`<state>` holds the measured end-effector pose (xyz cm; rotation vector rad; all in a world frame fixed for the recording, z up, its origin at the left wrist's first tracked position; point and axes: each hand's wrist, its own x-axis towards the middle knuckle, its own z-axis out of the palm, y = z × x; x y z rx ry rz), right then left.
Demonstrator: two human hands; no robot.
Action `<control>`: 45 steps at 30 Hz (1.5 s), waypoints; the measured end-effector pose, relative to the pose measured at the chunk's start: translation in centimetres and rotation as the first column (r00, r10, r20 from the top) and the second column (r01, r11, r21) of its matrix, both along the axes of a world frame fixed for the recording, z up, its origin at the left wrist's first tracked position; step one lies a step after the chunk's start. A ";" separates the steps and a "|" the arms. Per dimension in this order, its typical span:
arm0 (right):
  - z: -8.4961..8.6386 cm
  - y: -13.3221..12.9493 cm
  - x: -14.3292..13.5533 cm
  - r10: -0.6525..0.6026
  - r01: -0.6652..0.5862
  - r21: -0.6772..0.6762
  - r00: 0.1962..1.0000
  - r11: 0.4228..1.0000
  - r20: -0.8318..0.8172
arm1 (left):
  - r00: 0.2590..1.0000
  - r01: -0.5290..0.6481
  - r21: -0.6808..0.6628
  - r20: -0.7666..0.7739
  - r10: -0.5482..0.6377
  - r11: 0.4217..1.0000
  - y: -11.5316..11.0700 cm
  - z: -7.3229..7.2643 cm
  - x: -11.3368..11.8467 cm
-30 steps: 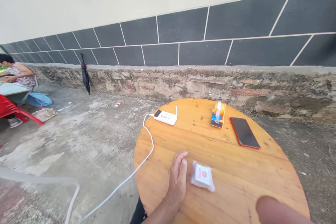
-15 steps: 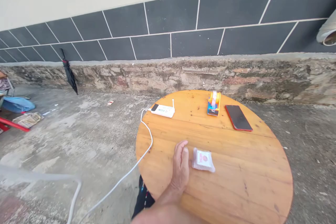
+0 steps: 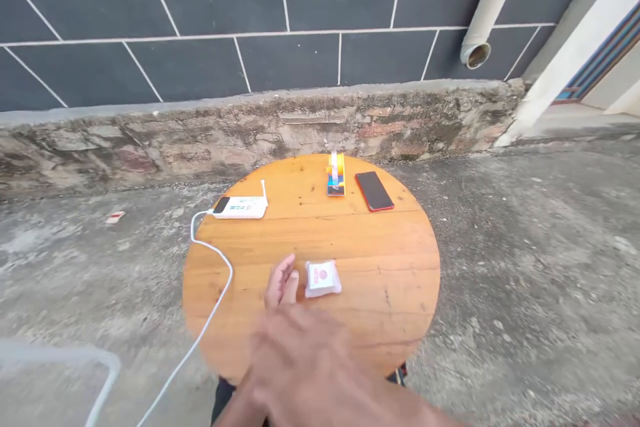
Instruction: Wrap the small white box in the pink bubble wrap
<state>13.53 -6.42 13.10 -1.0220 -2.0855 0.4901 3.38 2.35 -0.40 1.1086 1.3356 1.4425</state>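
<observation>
My left hand (image 3: 281,282) rests on the round wooden table (image 3: 405,267), its fingers stretched forward and holding nothing. Just to its right lies a small packet (image 3: 323,278) in clear, pinkish wrapping, with a white label carrying red print; a narrow gap separates it from the fingers. My right hand (image 3: 305,353) is a motion blur in the foreground, over the near side of the table and in front of the left wrist. Its fingers cannot be made out, and nothing is visible in it.
At the far edge stands a yellow and blue tape dispenser (image 3: 336,175), left of a red-edged phone (image 3: 375,191). A white device (image 3: 241,207) with a short antenna sits at the left; its white cable (image 3: 220,300) hangs off the table. Behind runs a stone-footed wall (image 3: 225,140) with a drainpipe (image 3: 487,10).
My right hand has come into view from the lower right. The view has swung to the right, so the table appears further left. My left hand stays beside the packet.
</observation>
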 end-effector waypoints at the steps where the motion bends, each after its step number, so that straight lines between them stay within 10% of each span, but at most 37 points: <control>1: -1.2 0.1 2.4 -0.038 0.038 -0.029 0.999 0.999 0.008 | 0.999 0.030 -0.018 0.027 -0.030 0.999 -0.3 0.1 0.1; 5: -7.4 0.6 7.9 -0.548 0.465 -0.388 0.826 0.796 -0.134 | 0.989 0.094 -0.077 0.120 -0.084 0.993 -2.1 0.7 0.8; 11: -12.1 2.5 6.3 -0.554 0.458 -0.499 0.831 0.735 -0.054 | 0.965 0.193 -0.151 0.207 -0.160 0.969 -3.6 1.2 2.0; 23: -13.2 3.9 3.9 -0.381 0.394 -0.280 0.919 0.875 0.102 | 0.936 0.347 -0.220 0.145 -0.321 0.912 -3.8 3.0 3.4; 32: -11.7 2.6 5.1 -0.609 0.414 -0.571 0.768 0.709 -0.200 | 0.956 0.216 -0.091 0.224 -0.191 0.972 -4.0 1.0 1.4; 45: -11.8 4.1 1.6 -0.477 0.251 -0.574 0.832 0.779 -0.284 | 0.925 0.353 -0.152 0.205 -0.320 0.923 -4.0 2.2 3.5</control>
